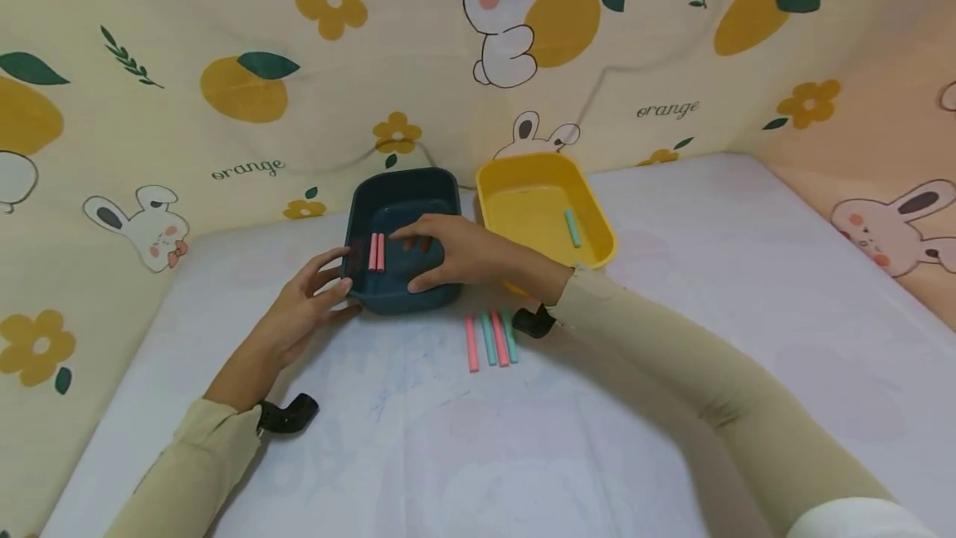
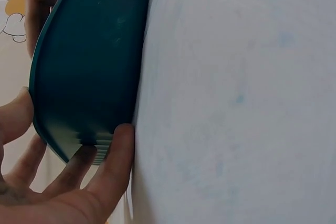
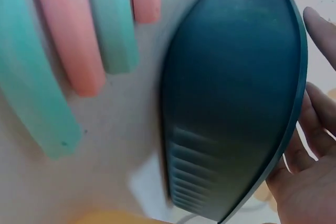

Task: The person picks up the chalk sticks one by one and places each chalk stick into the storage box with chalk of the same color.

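My left hand (image 1: 302,310) rests on the left side of a dark blue-green plastic bin (image 1: 396,303). In the left wrist view its spread fingers (image 2: 123,145) touch the bin's outer wall, with the thumb at the rim. My right hand (image 1: 466,249) hovers over the bin's inside with loosely bent fingers, holding nothing that I can see. Two pink chalk-like sticks (image 1: 377,252) lie side by side in the bin, left of the right fingertips. On the table in front, below the right wrist, several pink and green sticks (image 1: 490,340) lie in a row.
A yellow bin (image 1: 515,177) stands right of the dark one, partly hidden by the right forearm. One green stick (image 1: 572,227) lies inside it. Behind both bins rises a patterned cloth (image 1: 448,106). A white cloth (image 1: 418,455) covers the table.
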{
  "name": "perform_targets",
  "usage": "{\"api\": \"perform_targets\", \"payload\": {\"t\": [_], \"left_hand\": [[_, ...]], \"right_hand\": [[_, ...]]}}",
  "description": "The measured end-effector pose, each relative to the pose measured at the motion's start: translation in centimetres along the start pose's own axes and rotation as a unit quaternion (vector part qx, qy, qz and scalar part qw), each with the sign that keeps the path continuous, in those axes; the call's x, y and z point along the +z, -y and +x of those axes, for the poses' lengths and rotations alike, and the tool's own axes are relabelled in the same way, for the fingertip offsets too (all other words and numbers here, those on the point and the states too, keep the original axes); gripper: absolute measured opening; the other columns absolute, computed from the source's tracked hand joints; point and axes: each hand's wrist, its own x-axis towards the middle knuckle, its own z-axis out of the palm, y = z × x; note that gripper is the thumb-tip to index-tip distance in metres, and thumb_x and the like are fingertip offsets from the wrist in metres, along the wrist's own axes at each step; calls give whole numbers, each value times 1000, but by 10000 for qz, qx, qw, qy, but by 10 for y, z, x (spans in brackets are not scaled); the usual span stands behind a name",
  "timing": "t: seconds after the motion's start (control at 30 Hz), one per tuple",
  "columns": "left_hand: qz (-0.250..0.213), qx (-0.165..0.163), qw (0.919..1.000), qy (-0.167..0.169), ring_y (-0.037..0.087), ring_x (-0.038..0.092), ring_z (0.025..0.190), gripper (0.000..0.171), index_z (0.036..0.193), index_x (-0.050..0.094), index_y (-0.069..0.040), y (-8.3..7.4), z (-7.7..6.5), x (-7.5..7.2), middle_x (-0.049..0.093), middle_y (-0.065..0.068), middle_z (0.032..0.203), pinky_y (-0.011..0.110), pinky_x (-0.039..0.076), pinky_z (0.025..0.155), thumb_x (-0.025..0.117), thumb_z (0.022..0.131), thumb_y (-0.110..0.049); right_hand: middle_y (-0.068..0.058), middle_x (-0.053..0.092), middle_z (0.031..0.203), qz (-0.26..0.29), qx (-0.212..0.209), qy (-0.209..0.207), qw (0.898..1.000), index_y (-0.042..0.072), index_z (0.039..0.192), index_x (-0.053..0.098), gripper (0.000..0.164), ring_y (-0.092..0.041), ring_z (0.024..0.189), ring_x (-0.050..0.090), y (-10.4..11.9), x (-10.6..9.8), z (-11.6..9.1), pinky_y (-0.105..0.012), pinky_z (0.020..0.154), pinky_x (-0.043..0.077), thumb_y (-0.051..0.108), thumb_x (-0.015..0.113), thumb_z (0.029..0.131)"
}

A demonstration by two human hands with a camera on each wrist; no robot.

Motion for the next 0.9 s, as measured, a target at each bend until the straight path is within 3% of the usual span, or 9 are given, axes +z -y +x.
{"api": "perform_targets", "payload": {"t": [0.27,0.6,0.77,0.9], "left_hand": [[89,-16,9999,-67,38,33,144,65,157,25,-27,0,1,-5,17,16,164,57,35,115,58,101,-24],[129,-68,9998,-161,37,35,143,61,157,25,-24,-1,0,-3,20,16,163,56,37,114,53,103,-16],[84,-52,9998,-186,36,38,141,61,156,27,-24,-1,2,-5,23,15,162,55,38,114,54,103,-16],[-20,-17,9999,-165,37,38,140,61,156,27,-23,2,2,-5,24,16,161,56,37,115,56,102,-17]], "right_hand": [[1,60,125,102,59,-144,9998,24,144,52,70,-17,116,54,1,0,-21,-35,103,49,43,80,82],[2,62,122,358,-7,-535,9979,20,141,56,72,-17,112,55,-4,0,-66,-36,88,52,44,83,79],[-2,64,121,372,-188,-437,9982,21,140,56,70,-21,112,56,-3,3,-82,-42,90,53,46,81,80],[1,63,122,66,-193,-161,9997,24,142,55,71,-19,111,58,1,6,-96,-39,90,54,49,80,80]]}}
